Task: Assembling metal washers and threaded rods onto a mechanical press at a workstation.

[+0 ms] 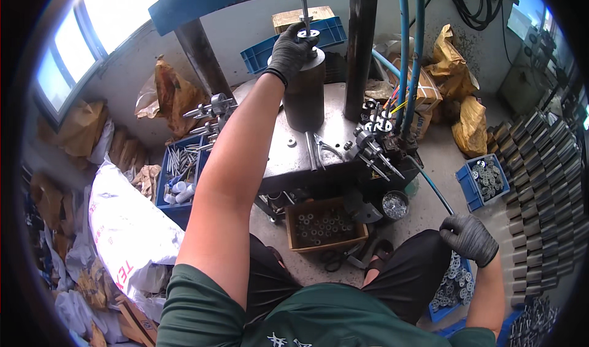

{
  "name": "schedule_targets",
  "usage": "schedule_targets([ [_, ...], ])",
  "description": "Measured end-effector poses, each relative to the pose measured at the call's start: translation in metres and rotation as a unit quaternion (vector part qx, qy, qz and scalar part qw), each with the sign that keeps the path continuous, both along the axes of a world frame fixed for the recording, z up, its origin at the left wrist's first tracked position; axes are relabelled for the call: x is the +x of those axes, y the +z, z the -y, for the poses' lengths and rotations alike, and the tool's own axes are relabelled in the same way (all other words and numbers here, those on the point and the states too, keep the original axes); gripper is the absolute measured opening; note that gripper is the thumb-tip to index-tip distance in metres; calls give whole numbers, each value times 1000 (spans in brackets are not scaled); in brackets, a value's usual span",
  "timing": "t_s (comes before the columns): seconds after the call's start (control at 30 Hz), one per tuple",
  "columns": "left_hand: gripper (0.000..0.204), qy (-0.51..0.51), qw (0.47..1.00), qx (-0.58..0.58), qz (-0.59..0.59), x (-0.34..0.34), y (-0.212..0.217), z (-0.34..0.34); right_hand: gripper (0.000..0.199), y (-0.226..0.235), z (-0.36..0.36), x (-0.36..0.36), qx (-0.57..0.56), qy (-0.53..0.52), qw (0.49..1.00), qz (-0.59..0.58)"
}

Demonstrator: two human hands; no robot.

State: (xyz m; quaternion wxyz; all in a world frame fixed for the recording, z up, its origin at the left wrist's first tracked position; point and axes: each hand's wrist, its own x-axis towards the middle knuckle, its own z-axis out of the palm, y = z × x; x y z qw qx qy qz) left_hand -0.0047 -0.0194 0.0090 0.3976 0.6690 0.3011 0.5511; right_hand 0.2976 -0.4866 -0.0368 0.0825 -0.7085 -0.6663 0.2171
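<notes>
My left hand [289, 51], in a dark glove, reaches far forward onto the top of a dark steel cylinder [305, 95] standing on the press table [288, 163]. Its fingers hold a metal pin with a ring-shaped washer [306, 23] upright on the cylinder. My right hand [469, 236], also gloved, hangs low at my right side with its fingers curled, just above a blue bin of round metal washers [453, 285]. I cannot tell whether it holds a washer.
A cardboard box of small rings [324, 225] sits under the table. Blue bins hold pins [178, 175] at left and washers [485, 178] at right. Blue hoses [410, 53] and a dark column [359, 46] rise behind. Stacked dark metal blocks [540, 175] line the right. Sacks lie left.
</notes>
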Motion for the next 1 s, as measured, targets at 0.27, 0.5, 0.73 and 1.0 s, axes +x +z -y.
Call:
schedule_targets([
  [0.27, 55, 60, 994, 39, -77, -4, 6, 2, 24, 6, -8, 5, -17, 9, 1000, 1],
  [0.5, 56, 63, 996, 33, -55, 1, 6, 5, 28, 14, -18, 17, 98, 9, 994, -43],
  [0.73, 50, 24, 999, 12, -25, -3, 8, 13, 31, 7, -14, 18, -17, 47, 999, 7],
  [1.0, 44, 30, 998, 10, -62, -8, 8, 15, 24, 32, -55, 20, 327, -50, 944, -12],
])
